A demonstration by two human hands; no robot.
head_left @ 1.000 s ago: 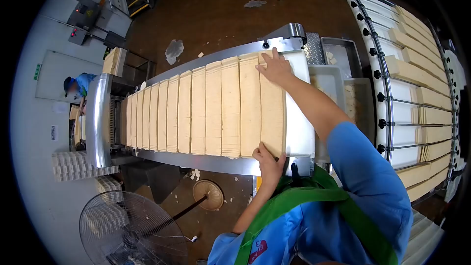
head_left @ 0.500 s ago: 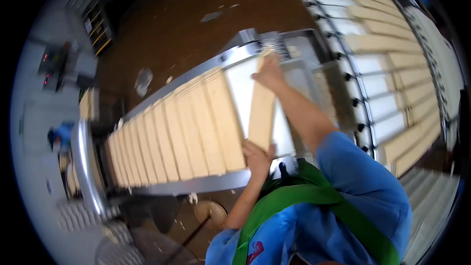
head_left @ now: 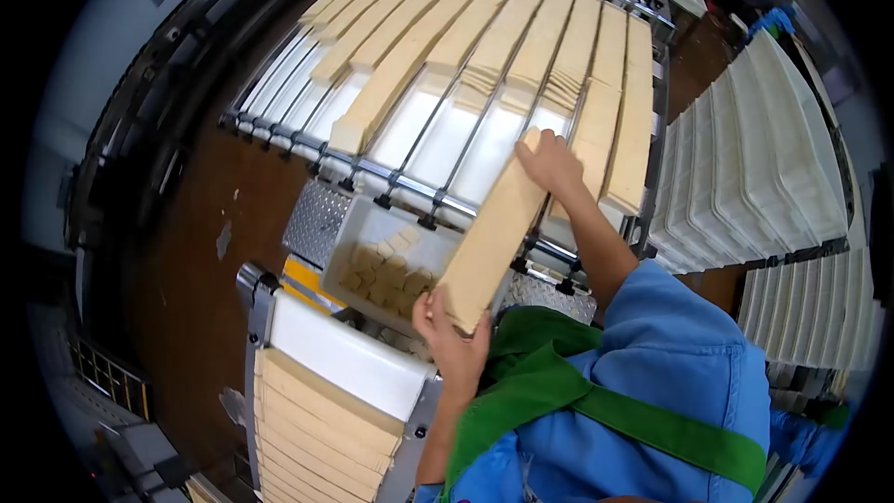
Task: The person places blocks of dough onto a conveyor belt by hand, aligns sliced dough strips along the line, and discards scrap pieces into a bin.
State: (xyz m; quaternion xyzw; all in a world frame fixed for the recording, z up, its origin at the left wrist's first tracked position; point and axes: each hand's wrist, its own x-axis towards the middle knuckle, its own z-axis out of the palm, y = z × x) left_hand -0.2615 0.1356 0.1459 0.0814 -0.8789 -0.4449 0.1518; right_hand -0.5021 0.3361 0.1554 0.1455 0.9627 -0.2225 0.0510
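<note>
A long pale stack of flat sheets (head_left: 492, 235) hangs tilted between my hands, over the near rail of the racked table. My left hand (head_left: 453, 340) grips its lower end, fingers at one side and thumb at the other. Around its upper end my right hand (head_left: 551, 166) is closed. Beyond it, similar long stacks (head_left: 396, 84) lie side by side between metal rods on the white table surface (head_left: 405, 135). At the lower left, the conveyor (head_left: 349, 354) carries a row of the same pale stacks (head_left: 312, 433).
Below the rail is a white bin (head_left: 358, 224) with pale offcuts, beside a patterned metal plate (head_left: 312, 224). Tall stacked white trays (head_left: 745, 168) stand at the right, with more trays (head_left: 810, 312) below them. A metal rail with black knobs (head_left: 391, 177) edges the racked table.
My hands have lifted the end stack off the conveyor and carried it over to the racked table. The view has swung right, leaving the conveyor at the lower left.
</note>
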